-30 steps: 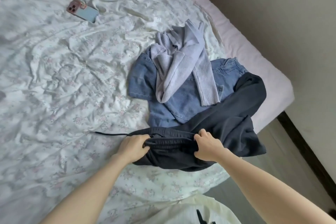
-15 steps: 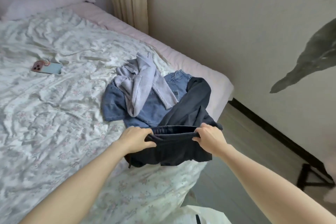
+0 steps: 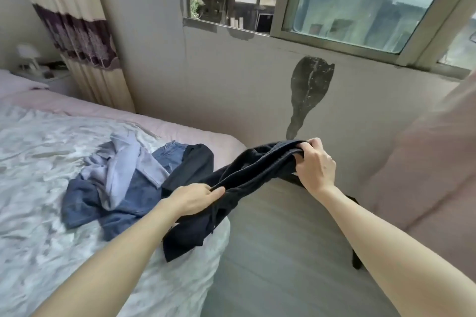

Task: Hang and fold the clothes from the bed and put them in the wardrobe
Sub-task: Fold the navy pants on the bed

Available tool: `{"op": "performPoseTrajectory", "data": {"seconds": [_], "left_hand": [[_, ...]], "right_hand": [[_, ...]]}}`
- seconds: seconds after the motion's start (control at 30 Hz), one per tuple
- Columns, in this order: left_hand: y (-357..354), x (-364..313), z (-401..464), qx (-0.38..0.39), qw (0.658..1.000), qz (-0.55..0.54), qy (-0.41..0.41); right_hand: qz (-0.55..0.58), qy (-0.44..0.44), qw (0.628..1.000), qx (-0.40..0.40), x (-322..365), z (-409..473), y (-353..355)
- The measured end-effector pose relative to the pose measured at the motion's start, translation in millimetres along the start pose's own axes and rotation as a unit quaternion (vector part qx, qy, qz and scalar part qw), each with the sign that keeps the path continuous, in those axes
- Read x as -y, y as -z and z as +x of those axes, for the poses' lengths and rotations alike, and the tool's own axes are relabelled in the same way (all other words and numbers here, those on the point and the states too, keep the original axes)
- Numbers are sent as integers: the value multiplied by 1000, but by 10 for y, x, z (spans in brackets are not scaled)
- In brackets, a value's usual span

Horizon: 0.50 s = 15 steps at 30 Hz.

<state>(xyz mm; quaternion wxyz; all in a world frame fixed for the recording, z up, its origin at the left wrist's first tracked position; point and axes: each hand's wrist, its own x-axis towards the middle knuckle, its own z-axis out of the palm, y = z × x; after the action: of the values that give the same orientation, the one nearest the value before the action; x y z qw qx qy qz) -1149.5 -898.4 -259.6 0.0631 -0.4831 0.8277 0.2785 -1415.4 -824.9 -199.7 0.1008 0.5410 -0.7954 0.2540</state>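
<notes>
Gripping dark trousers [image 3: 247,170] by the waistband, the left hand [image 3: 192,199] and right hand [image 3: 315,166] pinch the cloth in a closed grip, stretching it off the bed [image 3: 51,226] corner; jeans [image 3: 128,195] and a sweater [image 3: 123,162] lie beside.

No legible text or labels.

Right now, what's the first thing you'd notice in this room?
Two bare hands, left hand and right hand, stretch dark trousers over the bed's corner. Behind them a lilac top lies crumpled on blue jeans. A dark patch stains the wall under the window.
</notes>
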Motion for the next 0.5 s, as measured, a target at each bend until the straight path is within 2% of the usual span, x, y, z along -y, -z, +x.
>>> {"op": "performPoseTrajectory", "data": {"seconds": [0.07, 0.13, 0.27, 0.4, 0.5], "left_hand": [[-51, -360, -34, -64, 989, 109, -75], [-11, -767, -57, -125, 974, 129, -136], [293, -1723, -136, -227, 946, 55, -223], [643, -2377, -243, -260, 923, 17, -282], [879, -2714, -323, -310, 892, -81, -318]], "right_hand": [[9, -36, 999, -31, -304, -97, 314], [16, -91, 994, -57, -665, -198, 660], [-3, -174, 982, -76, -1364, -412, 1348], [-28, -160, 983, -81, -1738, -605, 1808], [-7, -139, 980, -144, -1907, -689, 2166]]}}
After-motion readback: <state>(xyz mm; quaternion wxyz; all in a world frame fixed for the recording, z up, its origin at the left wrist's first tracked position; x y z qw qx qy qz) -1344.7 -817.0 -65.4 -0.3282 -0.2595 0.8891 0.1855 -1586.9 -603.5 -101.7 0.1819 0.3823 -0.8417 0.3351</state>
